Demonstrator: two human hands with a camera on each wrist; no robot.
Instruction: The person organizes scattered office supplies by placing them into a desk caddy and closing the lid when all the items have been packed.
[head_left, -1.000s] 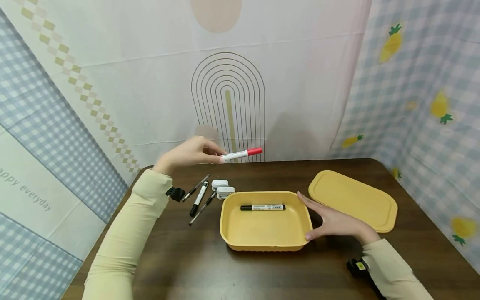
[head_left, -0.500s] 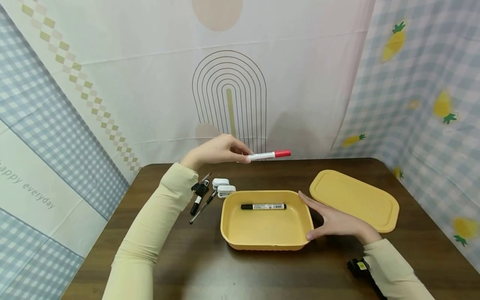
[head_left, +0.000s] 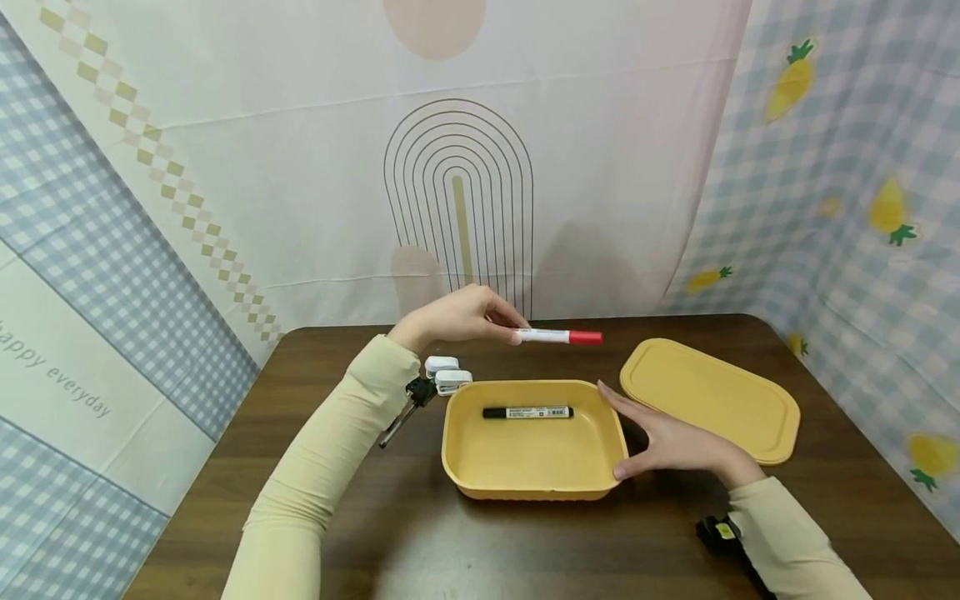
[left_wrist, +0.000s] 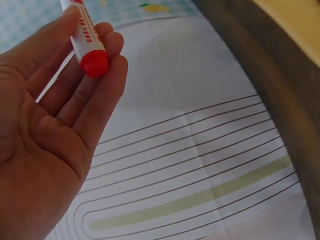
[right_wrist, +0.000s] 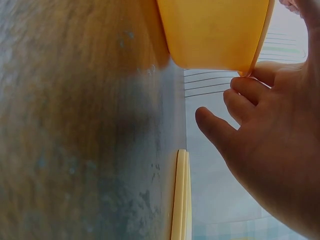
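My left hand point(head_left: 467, 315) pinches a white marker with a red cap point(head_left: 547, 336) between thumb and fingers, above the table behind the yellow box point(head_left: 532, 462). In the left wrist view, the marker's red end point(left_wrist: 94, 63) points toward the camera. Inside the box, a black-capped marker point(head_left: 528, 412) lies along the far side. My right hand point(head_left: 667, 442) rests against the box's right end, thumb at the near corner and forefinger at the far corner. Its fingers are spread, and in the right wrist view they touch the box's rim point(right_wrist: 262, 40).
A yellow lid point(head_left: 708, 400) lies flat on the table point(head_left: 465, 550) at the right. Two small white objects like mini staplers point(head_left: 453, 382) sit behind the box's left corner. A pen point(head_left: 397, 425) shows partly beside my left sleeve. A patterned cloth point(head_left: 600, 167) hangs behind the table.
My left hand has carried the red-capped marker to the right, then slightly lower, behind the box. Its sleeve now covers some of the pens on the left. My right hand stays at the box.
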